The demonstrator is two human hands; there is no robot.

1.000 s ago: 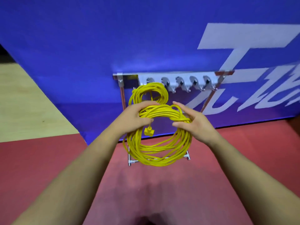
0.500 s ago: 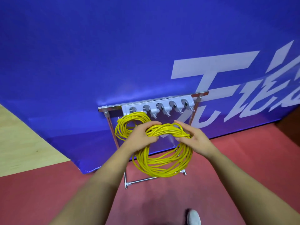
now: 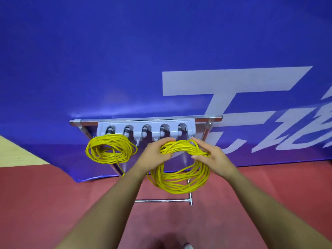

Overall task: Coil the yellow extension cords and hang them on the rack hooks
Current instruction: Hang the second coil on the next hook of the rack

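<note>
2 hands clamp coiled cord [image 3: 179,180] top: left hand [image 3: 154,155], right hand [image 3: 213,157]; rack hooks [image 3: 162,131] just above, behind grip.

A blue banner [image 3: 107,60] fills the upper view from nine to three o'clock, with large white lettering [image 3: 215,83] toward two o'clock. Red floor [image 3: 45,203] spreads below. A pale yellow floor patch [image 3: 16,153] lies at nine and a white shoe tip [image 3: 187,246] at six.

A glossy blue banner [image 3: 125,60] with large white lettering [image 3: 224,83] fills the back. Below it lies red floor [image 3: 45,194], with pale wooden flooring [image 3: 16,153] at far left.
</note>
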